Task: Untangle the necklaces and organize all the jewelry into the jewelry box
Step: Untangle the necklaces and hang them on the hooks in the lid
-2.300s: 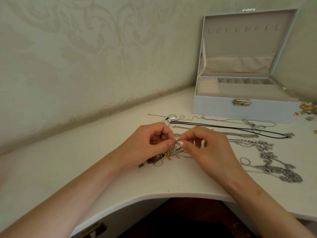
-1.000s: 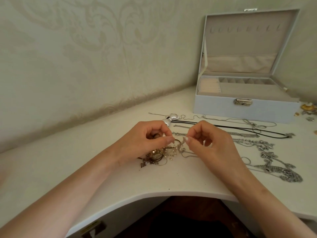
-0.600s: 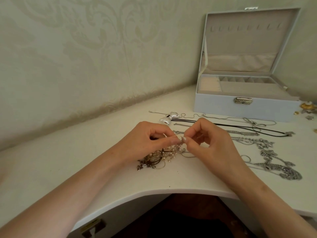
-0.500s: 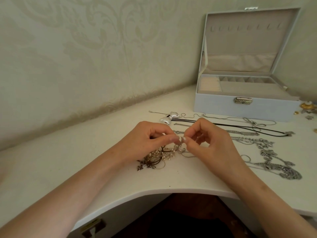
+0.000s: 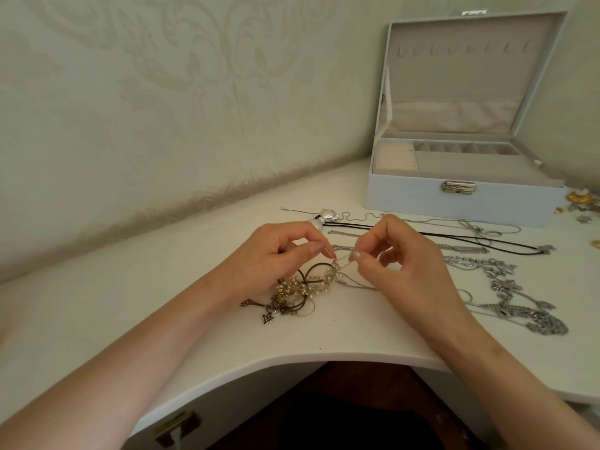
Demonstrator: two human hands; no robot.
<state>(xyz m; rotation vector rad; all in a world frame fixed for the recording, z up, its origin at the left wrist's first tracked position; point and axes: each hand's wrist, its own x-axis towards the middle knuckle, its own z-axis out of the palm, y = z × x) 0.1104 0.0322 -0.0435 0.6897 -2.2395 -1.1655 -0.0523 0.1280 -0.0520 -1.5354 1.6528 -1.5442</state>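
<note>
On my feed both hands hover low over the front of the white table point(image 5: 97, 319), fingertips almost meeting. The left hand point(image 5: 272, 254) pinches a thin pale strand point(image 5: 342, 259) between thumb and forefinger, other fingers curled under. The right hand point(image 5: 406, 267) pinches the same strand just beside it, its remaining fingers loosely bent. The strand runs down into the tangled necklaces point(image 5: 298, 293), a knot of beaded gold chain and brown cord lying on the table beneath the left hand. The jewelry box point(image 5: 461, 203) stands open at the back right, well apart. A black cord necklace point(image 5: 470, 240) and silver chains point(image 5: 519, 306) lie spread between.
</note>
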